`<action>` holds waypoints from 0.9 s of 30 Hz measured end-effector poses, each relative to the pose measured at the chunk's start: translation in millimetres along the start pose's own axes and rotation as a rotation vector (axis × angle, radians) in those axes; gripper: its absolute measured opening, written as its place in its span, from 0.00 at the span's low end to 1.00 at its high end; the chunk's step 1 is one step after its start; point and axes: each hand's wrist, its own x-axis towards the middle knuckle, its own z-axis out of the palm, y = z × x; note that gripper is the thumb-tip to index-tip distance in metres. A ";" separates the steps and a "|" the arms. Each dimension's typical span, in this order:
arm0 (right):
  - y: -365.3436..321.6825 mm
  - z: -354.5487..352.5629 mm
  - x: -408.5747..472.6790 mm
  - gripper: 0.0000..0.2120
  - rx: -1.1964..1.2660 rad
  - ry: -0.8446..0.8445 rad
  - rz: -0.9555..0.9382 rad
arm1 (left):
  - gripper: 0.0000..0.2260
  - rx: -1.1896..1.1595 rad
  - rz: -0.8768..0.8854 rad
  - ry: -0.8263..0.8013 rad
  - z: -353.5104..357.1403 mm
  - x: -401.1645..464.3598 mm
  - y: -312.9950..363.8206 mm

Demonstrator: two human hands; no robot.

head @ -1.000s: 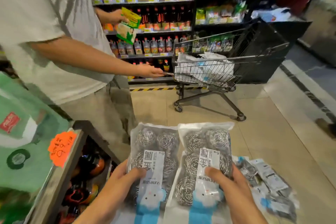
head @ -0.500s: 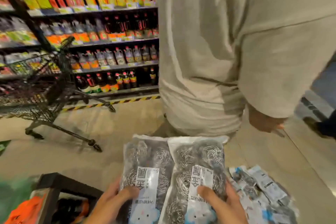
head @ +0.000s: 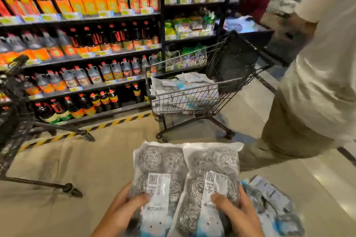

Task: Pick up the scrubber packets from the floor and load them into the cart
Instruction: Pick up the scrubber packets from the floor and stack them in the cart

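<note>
I hold two clear packets of steel wool scrubbers side by side in front of me. My left hand (head: 123,211) grips the left scrubber packet (head: 158,167) by its lower end, and my right hand (head: 238,215) grips the right scrubber packet (head: 212,163) the same way. More scrubber packets (head: 273,204) lie in a heap on the floor at the lower right. Straight ahead stands the wire cart (head: 194,100), with several packets inside its basket.
A person in a light shirt and khaki trousers (head: 316,86) stands right of the cart, close to it. Shelves of bottles (head: 86,48) line the back. A second dark cart (head: 17,113) stands at the left, its wheel (head: 71,190) on the tan floor.
My view has swung back so the cart with packets is ahead again. The other person has shifted from centre to the right edge. Both packets stay in my hands.
</note>
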 end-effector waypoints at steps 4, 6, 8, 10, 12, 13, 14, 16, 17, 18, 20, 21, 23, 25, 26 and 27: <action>-20.1 12.1 24.1 0.25 0.051 0.033 0.001 | 0.18 -0.006 -0.023 -0.069 4.5 44.9 26.4; -36.3 19.4 41.5 0.26 0.038 0.055 -0.006 | 0.17 0.012 -0.029 -0.090 9.2 70.6 38.4; -53.0 23.9 66.7 0.26 0.057 0.051 -0.009 | 0.16 0.033 -0.039 -0.097 15.3 98.9 52.8; -70.8 32.0 92.2 0.23 0.074 0.041 -0.021 | 0.15 0.059 -0.050 -0.099 22.9 132.0 69.4; -85.0 37.1 125.7 0.25 0.066 0.026 -0.050 | 0.14 0.084 -0.057 -0.084 31.6 166.3 86.5; -92.7 39.9 142.3 0.27 0.044 0.039 -0.058 | 0.14 0.107 -0.060 -0.073 38.0 183.2 96.4; -100.3 42.0 159.7 0.27 0.042 0.056 -0.061 | 0.14 0.128 -0.056 -0.072 44.7 200.2 105.4; -118.8 45.8 191.8 0.23 0.070 0.050 -0.070 | 0.14 0.160 -0.039 -0.060 60.1 231.5 125.0; -129.0 47.2 206.5 0.22 0.075 0.043 -0.065 | 0.14 0.168 -0.023 -0.046 69.2 245.9 136.2; -140.3 47.3 224.4 0.21 0.079 0.031 -0.052 | 0.13 0.176 -0.015 -0.042 78.4 264.9 147.4; -157.5 50.6 246.0 0.21 0.077 0.031 -0.029 | 0.18 0.156 -0.022 -0.059 95.2 282.2 166.3; -170.5 51.1 261.3 0.20 0.091 0.038 -0.036 | 0.25 0.157 -0.025 -0.061 105.7 296.1 177.2; -192.4 53.3 291.3 0.18 0.109 0.038 -0.033 | 0.28 0.135 -0.013 -0.046 120.1 323.4 193.5; -204.7 56.8 319.0 0.18 0.075 0.059 -0.041 | 0.34 0.134 0.009 -0.043 130.9 348.0 204.7; -211.0 58.9 330.2 0.19 0.084 0.067 -0.036 | 0.42 0.140 -0.001 -0.079 135.0 361.9 211.4; -214.0 60.3 343.4 0.21 0.097 0.070 -0.030 | 0.49 0.162 -0.020 -0.072 139.8 375.5 218.2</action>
